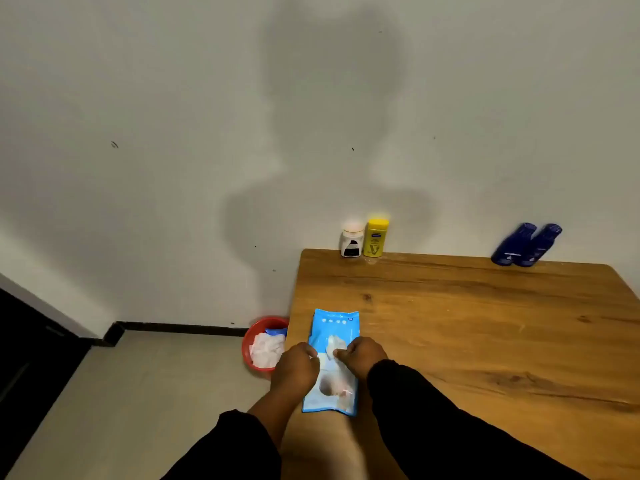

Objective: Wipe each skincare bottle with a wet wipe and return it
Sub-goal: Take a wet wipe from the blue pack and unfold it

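Far left on my feed, the floor runs along a dark baseboard under the wall. A red basin sits on the floor just beside the counter's left edge, with crumpled white wipes inside and something blue at its far side that I cannot make out.

Next comes the left hand, in a black sleeve. Its fingers are curled against the left edge of the wet wipe pack, holding it down. The blue pack lies flat and lengthwise at the near left corner of the wooden counter. At its middle opening a white wipe sticks up. The right hand has its fingers clamped on that wipe, thumb and fingertips pinching it right at the opening. The two hands nearly touch over the pack.

Along the counter's back edge, against the wall, a white jar with a dark label stands upright. A yellow bottle stands just beside it on the right. Well apart, further right, two dark blue bottles rest side by side, both tilted and leaning on the wall.
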The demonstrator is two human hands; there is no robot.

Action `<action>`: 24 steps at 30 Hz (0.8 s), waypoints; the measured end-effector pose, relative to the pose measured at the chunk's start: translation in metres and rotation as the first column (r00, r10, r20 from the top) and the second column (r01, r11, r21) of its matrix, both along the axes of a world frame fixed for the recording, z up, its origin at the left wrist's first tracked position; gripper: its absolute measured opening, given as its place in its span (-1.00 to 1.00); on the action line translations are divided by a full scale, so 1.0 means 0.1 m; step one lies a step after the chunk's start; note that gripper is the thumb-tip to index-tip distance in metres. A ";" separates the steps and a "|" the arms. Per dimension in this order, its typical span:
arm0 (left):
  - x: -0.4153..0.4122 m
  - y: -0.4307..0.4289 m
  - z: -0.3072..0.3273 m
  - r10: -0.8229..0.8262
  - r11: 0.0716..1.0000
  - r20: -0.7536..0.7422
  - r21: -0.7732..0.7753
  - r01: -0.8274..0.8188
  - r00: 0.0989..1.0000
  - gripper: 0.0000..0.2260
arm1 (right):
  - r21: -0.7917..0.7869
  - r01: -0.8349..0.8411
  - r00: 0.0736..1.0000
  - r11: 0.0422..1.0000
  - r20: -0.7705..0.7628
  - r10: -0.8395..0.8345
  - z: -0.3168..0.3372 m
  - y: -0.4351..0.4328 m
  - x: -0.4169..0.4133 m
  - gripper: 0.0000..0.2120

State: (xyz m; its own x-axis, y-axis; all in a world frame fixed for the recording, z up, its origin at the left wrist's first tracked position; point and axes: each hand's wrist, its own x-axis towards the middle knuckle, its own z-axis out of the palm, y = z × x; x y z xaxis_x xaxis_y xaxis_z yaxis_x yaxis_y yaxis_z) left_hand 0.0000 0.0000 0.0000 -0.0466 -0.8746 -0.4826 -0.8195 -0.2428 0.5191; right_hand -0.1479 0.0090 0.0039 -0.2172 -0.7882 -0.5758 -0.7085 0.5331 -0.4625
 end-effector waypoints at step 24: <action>-0.42 -0.20 0.45 0.603 0.745 -0.529 0.641 -0.183 0.598 -0.38 | 0.071 0.685 0.234 0.725 0.921 -0.312 0.45 0.35 -0.27 -0.95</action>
State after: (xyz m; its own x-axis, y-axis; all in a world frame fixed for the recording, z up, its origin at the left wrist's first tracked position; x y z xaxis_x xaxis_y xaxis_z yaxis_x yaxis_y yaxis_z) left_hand -0.0417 -0.0200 0.0446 -0.2441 -0.5414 -0.8045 -0.0402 -0.8233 0.5662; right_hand -0.1753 0.0440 0.0486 -0.1929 -0.8576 -0.4769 0.5185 0.3236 -0.7915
